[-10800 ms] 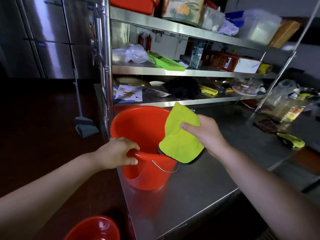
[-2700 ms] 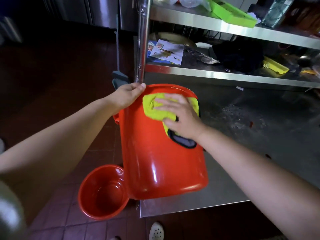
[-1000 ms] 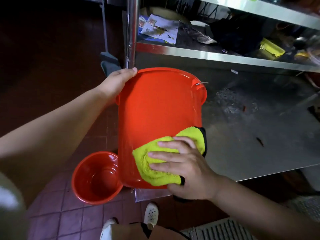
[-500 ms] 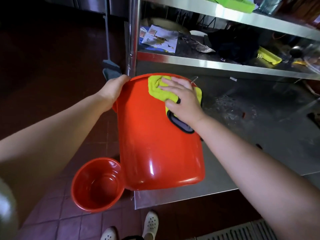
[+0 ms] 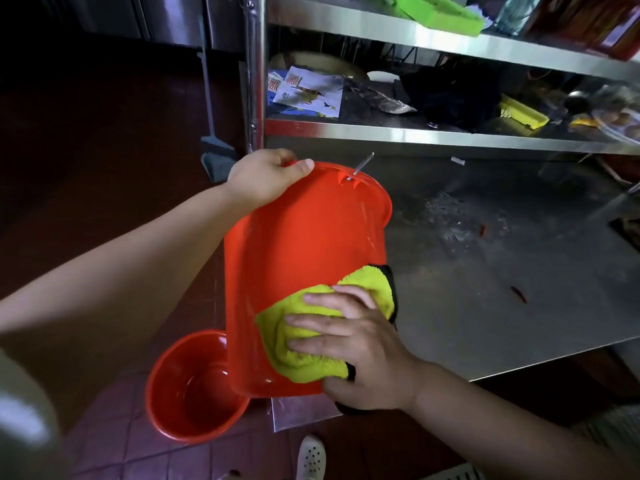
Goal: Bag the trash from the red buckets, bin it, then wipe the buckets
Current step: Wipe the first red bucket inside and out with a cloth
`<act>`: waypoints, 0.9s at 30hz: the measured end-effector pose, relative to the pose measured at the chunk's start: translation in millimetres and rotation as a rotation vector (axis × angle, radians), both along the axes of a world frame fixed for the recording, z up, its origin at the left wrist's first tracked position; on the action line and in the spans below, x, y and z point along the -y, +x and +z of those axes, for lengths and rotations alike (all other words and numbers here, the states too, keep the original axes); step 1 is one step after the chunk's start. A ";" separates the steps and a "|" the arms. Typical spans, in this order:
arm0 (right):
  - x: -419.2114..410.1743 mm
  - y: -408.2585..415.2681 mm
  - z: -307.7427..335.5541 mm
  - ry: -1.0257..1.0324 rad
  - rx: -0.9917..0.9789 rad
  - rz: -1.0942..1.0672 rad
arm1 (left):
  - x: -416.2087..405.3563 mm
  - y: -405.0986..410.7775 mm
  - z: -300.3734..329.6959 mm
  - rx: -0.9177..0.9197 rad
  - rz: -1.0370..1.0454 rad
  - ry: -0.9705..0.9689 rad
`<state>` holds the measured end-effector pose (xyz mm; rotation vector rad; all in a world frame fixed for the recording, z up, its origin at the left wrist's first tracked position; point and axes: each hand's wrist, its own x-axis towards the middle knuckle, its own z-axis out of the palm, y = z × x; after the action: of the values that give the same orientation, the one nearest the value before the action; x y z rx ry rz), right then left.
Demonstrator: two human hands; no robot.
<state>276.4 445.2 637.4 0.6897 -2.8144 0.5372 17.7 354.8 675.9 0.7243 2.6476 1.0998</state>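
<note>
A large red bucket (image 5: 301,244) lies tipped on its side at the left end of the steel table (image 5: 502,299), its base toward me and its rim toward the shelves. My left hand (image 5: 266,176) grips the rim at the far end. My right hand (image 5: 356,344) presses a yellow cloth (image 5: 311,337) with a dark edge flat against the outer wall near the base. A second red bucket (image 5: 194,389) stands upright on the floor, just left of the table corner.
Steel shelves (image 5: 433,136) behind the table hold papers, a dark cloth, a yellow item and a green tray (image 5: 440,12). A broom (image 5: 214,143) leans by the shelf post. Small red scraps lie on the tabletop. My white shoe (image 5: 311,459) is on the tiled floor.
My right hand slid the yellow cloth from the bucket's rim end down to its base end. The bucket turned slightly, its handle pivot now on top. My left hand kept its hold on the rim.
</note>
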 end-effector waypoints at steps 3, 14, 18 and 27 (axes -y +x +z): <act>-10.2 -17.1 3.5 -0.008 -0.035 0.021 | 0.3 -0.1 -0.6 0.004 -0.008 0.031; -51.0 -126.0 28.8 -0.326 -0.069 -0.376 | 19.9 -5.7 -8.1 0.107 0.013 0.181; -31.1 -109.3 24.2 -0.270 -0.051 -0.358 | 35.5 -4.5 -13.1 0.199 0.010 0.326; 15.9 -9.7 -9.9 -0.128 -0.061 0.004 | 64.1 6.6 -10.5 0.363 0.035 0.481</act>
<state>266.7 429.3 627.5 0.6741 -2.6957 0.6785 24.3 290.7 665.4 0.4892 2.1192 1.7208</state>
